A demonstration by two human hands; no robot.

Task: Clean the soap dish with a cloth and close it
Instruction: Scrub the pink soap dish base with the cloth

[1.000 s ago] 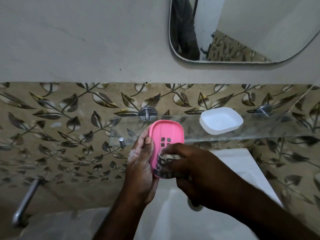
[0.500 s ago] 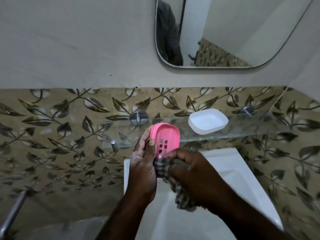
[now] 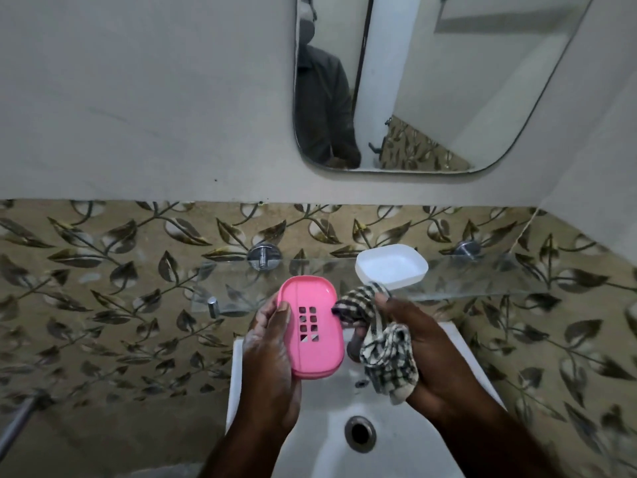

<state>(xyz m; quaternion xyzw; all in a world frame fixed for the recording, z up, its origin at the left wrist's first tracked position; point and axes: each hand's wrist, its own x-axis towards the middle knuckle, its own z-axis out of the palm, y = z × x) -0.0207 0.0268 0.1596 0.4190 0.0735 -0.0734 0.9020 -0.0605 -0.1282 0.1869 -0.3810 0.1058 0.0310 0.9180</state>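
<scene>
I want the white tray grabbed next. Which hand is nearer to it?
Right. The right hand, gripping the checked cloth, is just in front of the white tray; the left hand holds the pink dish farther left.

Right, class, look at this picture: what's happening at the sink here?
A person holds the pink soap dish part in the left hand over the sink. The right hand grips a checked cloth, its tip at the dish's right edge. The white half sits on the glass shelf, so the dish is not yet closed.

The pink slotted soap dish (image 3: 312, 326) is held tilted, uncovered. The checked cloth (image 3: 382, 353) is bunched beside it. Its white lid (image 3: 391, 271) is left on the shelf (image 3: 482, 277).
</scene>
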